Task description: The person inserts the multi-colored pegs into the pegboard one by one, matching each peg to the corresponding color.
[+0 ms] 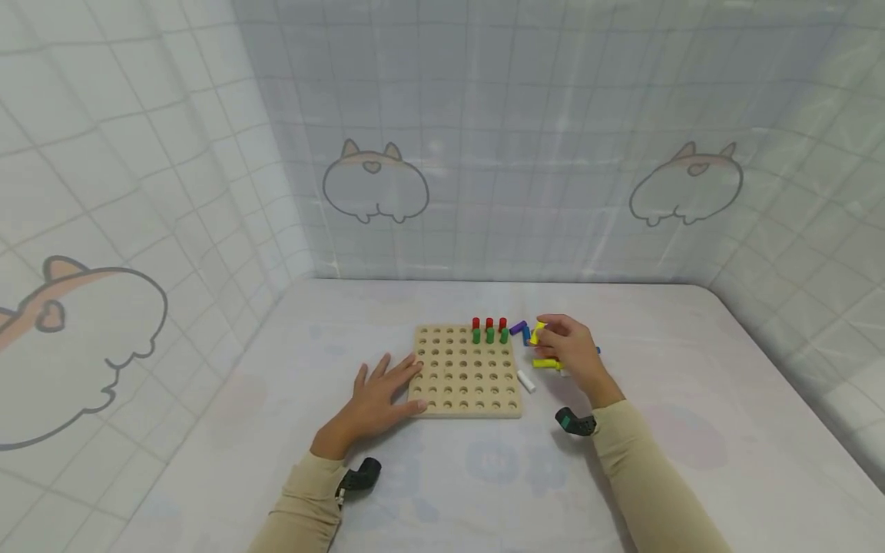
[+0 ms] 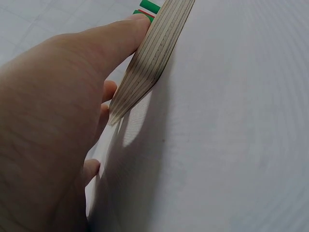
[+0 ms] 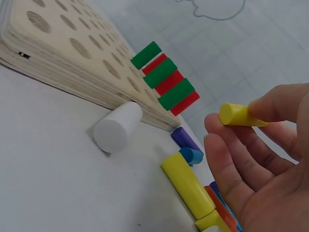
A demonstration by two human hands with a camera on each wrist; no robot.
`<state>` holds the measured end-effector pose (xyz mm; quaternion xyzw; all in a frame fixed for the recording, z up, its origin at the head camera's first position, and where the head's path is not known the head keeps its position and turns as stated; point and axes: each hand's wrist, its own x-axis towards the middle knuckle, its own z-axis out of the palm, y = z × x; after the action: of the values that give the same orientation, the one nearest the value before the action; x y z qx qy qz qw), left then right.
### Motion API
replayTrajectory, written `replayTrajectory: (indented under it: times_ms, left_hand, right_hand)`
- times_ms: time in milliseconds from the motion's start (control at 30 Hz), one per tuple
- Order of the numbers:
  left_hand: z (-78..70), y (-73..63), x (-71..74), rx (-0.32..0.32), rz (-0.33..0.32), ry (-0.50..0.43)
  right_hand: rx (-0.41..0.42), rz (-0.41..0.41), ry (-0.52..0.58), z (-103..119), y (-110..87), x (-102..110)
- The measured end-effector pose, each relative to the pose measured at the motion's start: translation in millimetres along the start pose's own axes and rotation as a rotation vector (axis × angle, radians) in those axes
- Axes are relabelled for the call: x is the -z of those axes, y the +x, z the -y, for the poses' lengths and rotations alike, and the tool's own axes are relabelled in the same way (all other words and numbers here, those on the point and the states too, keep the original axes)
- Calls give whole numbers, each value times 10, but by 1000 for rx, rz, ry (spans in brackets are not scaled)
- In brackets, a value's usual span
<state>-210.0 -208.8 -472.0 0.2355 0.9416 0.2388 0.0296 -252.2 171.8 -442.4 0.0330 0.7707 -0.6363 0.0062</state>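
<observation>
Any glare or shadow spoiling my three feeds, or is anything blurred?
Head: pale glare streaks on the back wall; left wrist: soft shadow on the tabletop beside the board; right wrist: faint shadow by the white peg, held yellow peg fairly sharp.

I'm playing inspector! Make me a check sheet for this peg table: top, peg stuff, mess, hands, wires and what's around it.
Surface: white tabletop, faint printed marks.
Job's things: wooden board with three red pegs and three green pegs upright; white peg, purple peg, blue peg and more lie loose to its right, some partly hidden.
Clutter: nothing seen beyond loose pegs.
Left hand: touches the board's left side, fingers spread.
Right hand: pinches a yellow peg.
Cables: nothing seen.
Surroundings: pale grid-patterned walls with cartoon animal drawings.
</observation>
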Motion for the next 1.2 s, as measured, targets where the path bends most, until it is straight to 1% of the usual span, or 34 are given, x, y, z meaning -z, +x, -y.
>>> replayTrajectory:
  times_ms: [133, 267, 533, 600, 667, 900, 1067, 1200]
  left_hand:
    - [12, -2, 4, 0, -3, 16]
    - [35, 10, -17, -4, -10, 12]
    - [-11, 43, -22, 5, -13, -16]
    - [-20, 58, -15, 5, -15, -19]
    - [-26, 65, -6, 2, -16, -14]
    - [-30, 32, 23, 16, -17, -8]
    - [-39, 38, 12, 16, -17, -4]
    - [-52, 55, -11, 21, -16, -10]
  right_hand:
    - [3, 30, 28, -9, 41, -36]
    - [18, 56, 46, 8, 79, -55]
    - [61, 89, 45, 24, 148, -68]
    - [75, 90, 39, 27, 169, -80]
    - [70, 86, 25, 28, 182, -99]
    - [55, 123, -17, 17, 191, -184]
    - [39, 99, -79, -3, 197, -199]
    - [42, 90, -82, -21, 206, -215]
